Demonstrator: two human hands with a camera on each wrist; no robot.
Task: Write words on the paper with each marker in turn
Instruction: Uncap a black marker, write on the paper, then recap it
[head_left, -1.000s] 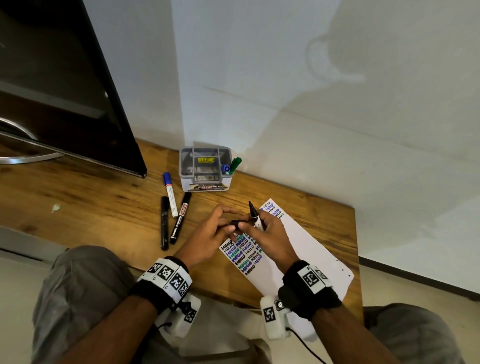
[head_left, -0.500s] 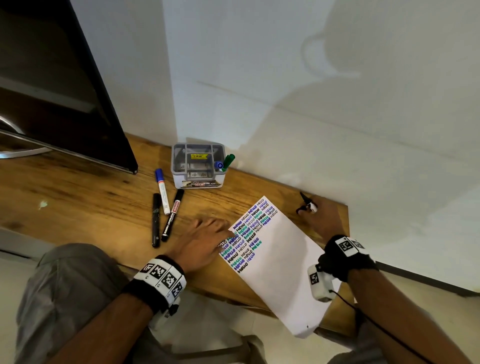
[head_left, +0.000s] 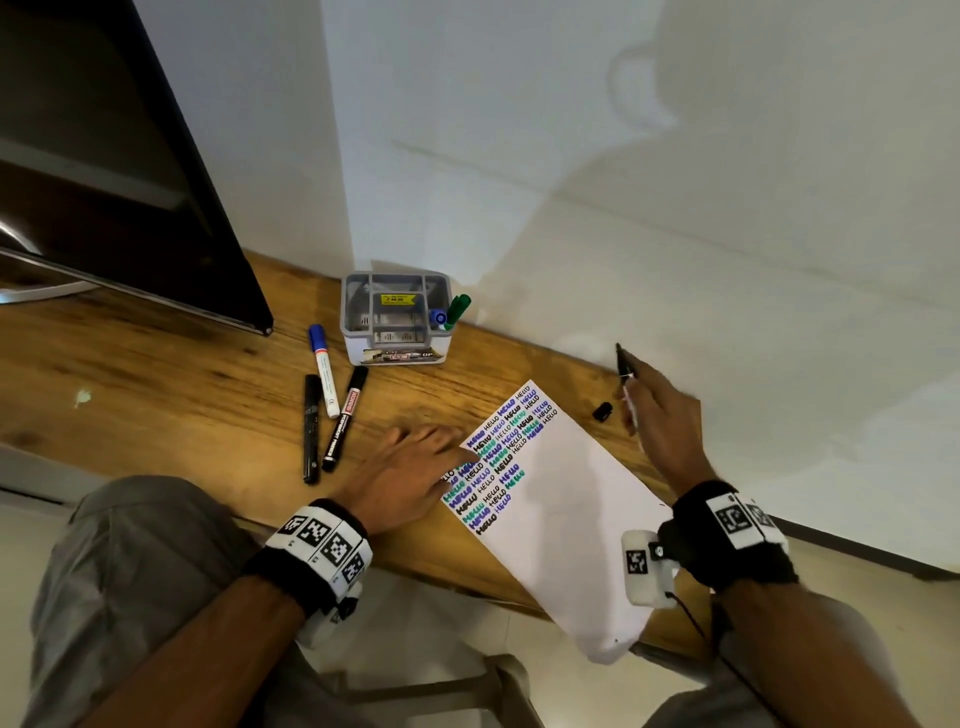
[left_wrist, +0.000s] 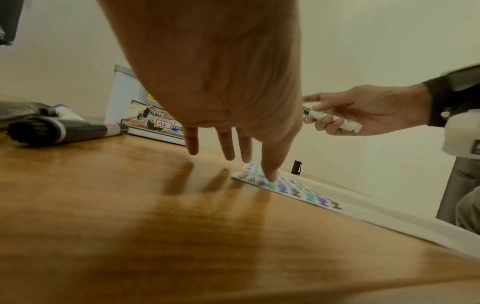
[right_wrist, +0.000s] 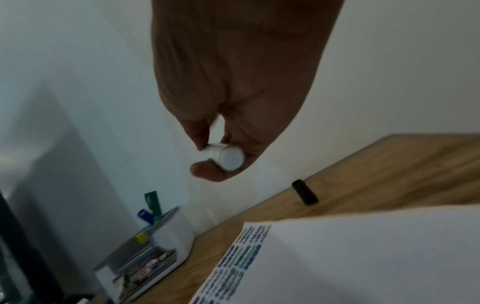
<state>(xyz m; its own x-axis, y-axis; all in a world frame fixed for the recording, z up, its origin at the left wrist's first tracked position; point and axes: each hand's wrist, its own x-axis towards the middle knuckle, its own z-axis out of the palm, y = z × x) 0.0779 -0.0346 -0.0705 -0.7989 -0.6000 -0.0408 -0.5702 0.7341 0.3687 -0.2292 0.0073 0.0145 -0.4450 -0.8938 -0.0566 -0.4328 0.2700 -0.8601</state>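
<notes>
A white sheet of paper (head_left: 566, 525) with rows of coloured HELLO words lies on the wooden table, its near end hanging past the edge. My left hand (head_left: 415, 473) lies flat with straight fingers, one fingertip (left_wrist: 271, 176) pressing the paper's (left_wrist: 298, 190) left edge. My right hand (head_left: 657, 415) hovers above the far right corner and grips an uncapped white marker (head_left: 626, 384) with a black tip pointing away; its butt end (right_wrist: 230, 157) faces the right wrist camera. The black cap (head_left: 602, 410) lies on the table beside that hand, also visible as the cap (right_wrist: 305, 192).
A grey compartment box (head_left: 395, 317) stands by the wall with a green marker (head_left: 458, 309) and a blue one (head_left: 439, 317) in it. Three capped markers (head_left: 332, 410) lie left of the box. A dark monitor (head_left: 119, 171) stands at far left. The wall runs close behind the table.
The two hands have parted: my right hand carried the uncapped marker to the far right corner and the cap now lies on the table. My left hand settled flat on the paper's edge.
</notes>
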